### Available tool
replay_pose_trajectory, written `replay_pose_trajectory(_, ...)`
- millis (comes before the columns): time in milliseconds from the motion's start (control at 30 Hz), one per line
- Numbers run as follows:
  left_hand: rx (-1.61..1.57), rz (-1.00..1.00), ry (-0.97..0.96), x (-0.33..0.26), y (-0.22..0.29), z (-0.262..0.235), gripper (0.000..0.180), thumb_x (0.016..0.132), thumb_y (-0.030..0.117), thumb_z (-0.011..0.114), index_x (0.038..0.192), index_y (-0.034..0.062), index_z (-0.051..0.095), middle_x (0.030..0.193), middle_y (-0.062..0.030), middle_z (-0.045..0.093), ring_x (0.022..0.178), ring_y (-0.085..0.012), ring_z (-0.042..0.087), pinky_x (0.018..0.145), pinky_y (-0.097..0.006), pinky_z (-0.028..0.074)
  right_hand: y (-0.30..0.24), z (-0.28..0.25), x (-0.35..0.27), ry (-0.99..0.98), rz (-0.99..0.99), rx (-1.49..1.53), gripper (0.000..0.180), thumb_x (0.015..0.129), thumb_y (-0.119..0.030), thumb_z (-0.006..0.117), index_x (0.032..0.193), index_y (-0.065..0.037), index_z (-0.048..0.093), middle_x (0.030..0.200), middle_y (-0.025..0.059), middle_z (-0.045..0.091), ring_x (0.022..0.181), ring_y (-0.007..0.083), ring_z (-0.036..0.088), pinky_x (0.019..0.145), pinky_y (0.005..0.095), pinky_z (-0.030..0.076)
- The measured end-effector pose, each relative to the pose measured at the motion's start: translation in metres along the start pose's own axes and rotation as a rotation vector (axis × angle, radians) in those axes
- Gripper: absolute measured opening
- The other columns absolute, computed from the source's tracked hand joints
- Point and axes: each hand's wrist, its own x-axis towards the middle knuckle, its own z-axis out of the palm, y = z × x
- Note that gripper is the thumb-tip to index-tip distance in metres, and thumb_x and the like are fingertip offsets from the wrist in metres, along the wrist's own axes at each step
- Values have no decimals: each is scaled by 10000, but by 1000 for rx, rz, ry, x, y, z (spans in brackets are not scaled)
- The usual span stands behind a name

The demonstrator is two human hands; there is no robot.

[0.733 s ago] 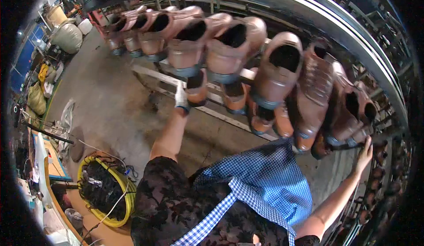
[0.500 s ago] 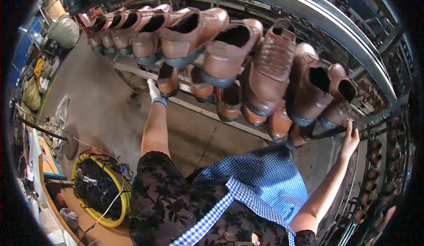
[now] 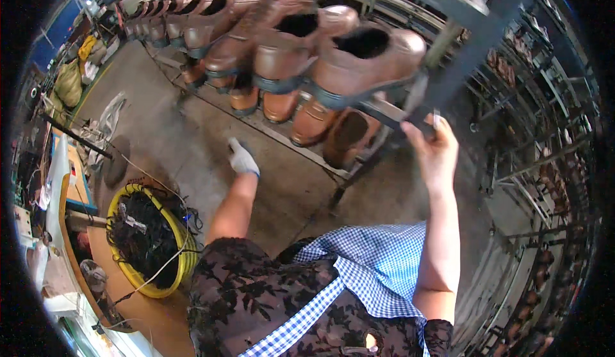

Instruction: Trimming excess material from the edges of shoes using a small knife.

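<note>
My left hand (image 3: 243,160), in a pale glove, is in the air above the floor, off the shoe rack. Its index finger points forward and nothing shows in its fingers. My bare right hand (image 3: 437,149) is at the near right corner of the metal shoe rack (image 3: 442,78), thumb and fingers curled at its dark frame. Large brown leather shoes (image 3: 365,59) line the rack's upper tier, heels mostly toward me. Beneath them sits a row of lighter tan shoes (image 3: 314,119), partly hidden by the upper ones.
A yellow basket (image 3: 186,264) full of black stringy material stands at lower left, beside a cluttered workbench (image 3: 61,197). More racks (image 3: 538,197) with shoes run along the right. Sacks (image 3: 69,83) lie at far left, and crumpled plastic (image 3: 114,113) is on the floor.
The shoe rack has shifted left in view, its right corner now nearer the middle. My right hand has moved left with it. My left hand has come off the rack's lower rail.
</note>
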Motion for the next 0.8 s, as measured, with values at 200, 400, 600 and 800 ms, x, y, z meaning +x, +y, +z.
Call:
replay_pose_trajectory(200, -261, -267, -518, -19, -59, -9, 524, 967, 408, 434, 1281, -2, 523, 1258, -104, 571, 1093, -246, 561, 905, -351, 452, -71, 61, 5, -475, 55, 205, 517, 796, -253, 738, 1247, -79, 554, 1034, 112, 670, 830, 210, 656, 743, 298, 499)
replay_pose_trajectory(400, -230, 28, -704, -5, -2, 8, 870, 869, 681, 417, 1373, -28, 416, 1413, -79, 431, 1253, -218, 425, 1071, -358, 296, -1, 45, -26, -534, 175, 285, 525, 847, -170, 686, 1327, -93, 486, 976, 54, 681, 804, 108, 618, 712, 242, 477)
replay_pose_trajectory(600, 202, 86, 8, 185, 9, -30, 868, 857, 690, 375, 1248, -70, 527, 1294, -190, 546, 1164, -302, 523, 983, -408, 407, 86, -19, -65, -440, 464, 352, 419, 908, -79, 589, 1296, 34, 480, 980, 96, 664, 930, 152, 621, 870, 263, 457)
replay_pose_trajectory(800, -238, 58, 64, 304, 13, -135, 619, 937, 502, 384, 1261, -7, 521, 1262, -107, 551, 1103, -246, 533, 965, -398, 400, 188, -136, -159, 10, 716, 421, 344, 918, -131, 582, 1227, 16, 547, 933, 62, 647, 832, 112, 594, 804, 250, 450)
